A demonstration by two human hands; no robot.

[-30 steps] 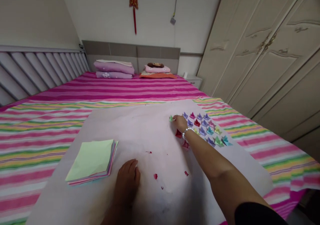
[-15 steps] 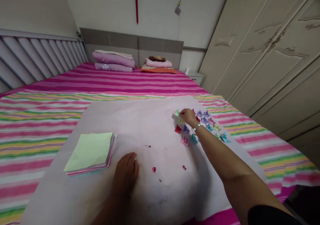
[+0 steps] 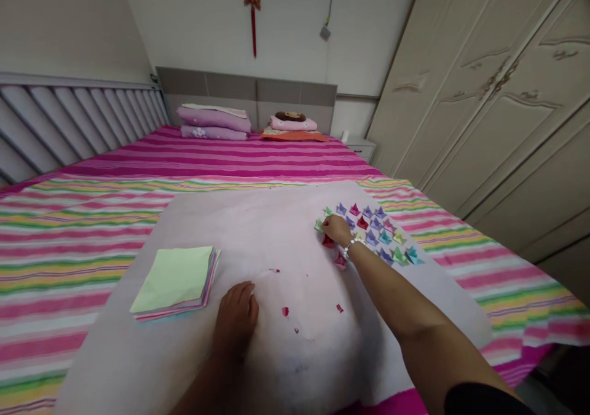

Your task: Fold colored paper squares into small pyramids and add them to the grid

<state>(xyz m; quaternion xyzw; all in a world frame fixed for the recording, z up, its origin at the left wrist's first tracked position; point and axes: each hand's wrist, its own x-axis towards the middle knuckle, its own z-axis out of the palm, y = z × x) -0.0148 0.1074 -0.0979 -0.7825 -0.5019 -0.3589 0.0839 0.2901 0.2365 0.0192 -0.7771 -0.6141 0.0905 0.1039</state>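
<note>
Pale green paper piece (image 3: 318,225), folded, one item: lies at the left edge of the group of folded pieces, on the right half of the pale sheet (image 3: 221,224) that covers part of the bed. Your right hand (image 3: 324,223) is at it, thumb and fingers pinched together on its right side; your wrist carries a beaded bracelet (image 3: 354,246).

Second green piece (image 3: 327,211), folded: just behind the first. Red piece (image 3: 327,241): just in front, near the underside of your right hand. Pink piece (image 3: 340,260): nearer to you, beside your forearm.

Other folded pieces, assorted: purple, magenta, red, yellow, green and teal, in loose rows to the right; some are partly hidden by your right hand and forearm. A teal piece (image 3: 413,256) marks the right end of the nearest row.

Your left hand (image 3: 237,310): rests on the sheet, fingers loosely curled; you cannot tell from this view whether anything is inside it.

Stack of square papers (image 3: 177,276): left of your left hand, apart from it, pale yellow-green on top, pink and blue edges below.

Red scraps (image 3: 286,311), several, small: scattered between your left hand and your right forearm.

Striped bed cover (image 3: 92,255): beneath the sheet.
</note>
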